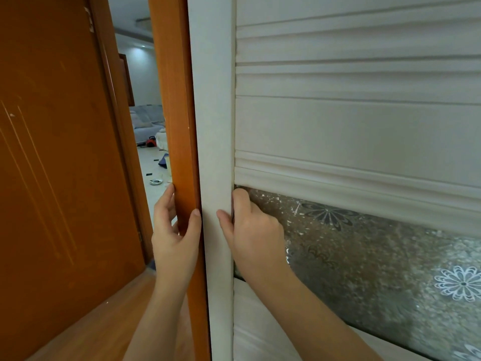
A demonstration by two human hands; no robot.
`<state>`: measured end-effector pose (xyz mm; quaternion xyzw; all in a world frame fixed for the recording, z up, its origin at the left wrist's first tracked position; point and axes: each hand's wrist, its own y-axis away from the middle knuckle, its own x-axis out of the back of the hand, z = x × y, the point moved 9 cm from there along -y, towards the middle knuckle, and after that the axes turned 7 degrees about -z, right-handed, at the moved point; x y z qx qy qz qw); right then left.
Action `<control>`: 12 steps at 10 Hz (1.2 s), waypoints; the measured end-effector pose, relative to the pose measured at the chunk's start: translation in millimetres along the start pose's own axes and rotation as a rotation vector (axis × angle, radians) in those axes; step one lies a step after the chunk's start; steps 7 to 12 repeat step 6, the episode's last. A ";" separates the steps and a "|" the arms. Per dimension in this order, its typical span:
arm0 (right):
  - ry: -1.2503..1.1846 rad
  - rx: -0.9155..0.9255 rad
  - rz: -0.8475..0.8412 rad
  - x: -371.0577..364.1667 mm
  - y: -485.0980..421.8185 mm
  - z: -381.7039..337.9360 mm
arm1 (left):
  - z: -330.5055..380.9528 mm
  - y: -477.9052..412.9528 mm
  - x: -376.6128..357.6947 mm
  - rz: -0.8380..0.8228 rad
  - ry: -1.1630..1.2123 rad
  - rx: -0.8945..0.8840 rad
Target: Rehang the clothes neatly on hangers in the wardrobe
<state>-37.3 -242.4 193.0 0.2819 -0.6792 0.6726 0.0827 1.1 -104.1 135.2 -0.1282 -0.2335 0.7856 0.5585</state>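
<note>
A white wardrobe door (351, 126) with moulded panels and a frosted flower-patterned glass strip (377, 259) fills the right of the view. It is closed. My left hand (173, 235) wraps around the orange wooden edge (179, 113) beside the door's white stile, thumb on the front. My right hand (250, 227) presses on the stile's inner edge, fingertips hooked at the corner of the glass. No clothes or hangers are visible; the wardrobe's inside is hidden.
An orange wooden room door (59, 165) stands open at the left. Through the gap I see a tiled floor with small objects, a red item (151, 141) and a pale sofa (147, 123) in another room. Wood flooring lies below.
</note>
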 end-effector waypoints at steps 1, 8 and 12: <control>0.019 0.007 0.007 -2.0 -0.4 -1.8 | 1.9 0.2 -1.3 0.001 0.011 -0.005; -0.669 -0.109 -0.503 31.9 60.8 51.6 | 11.8 31.0 11.5 0.123 -0.085 0.042; -0.669 -0.109 -0.503 31.9 60.8 51.6 | 11.8 31.0 11.5 0.123 -0.085 0.042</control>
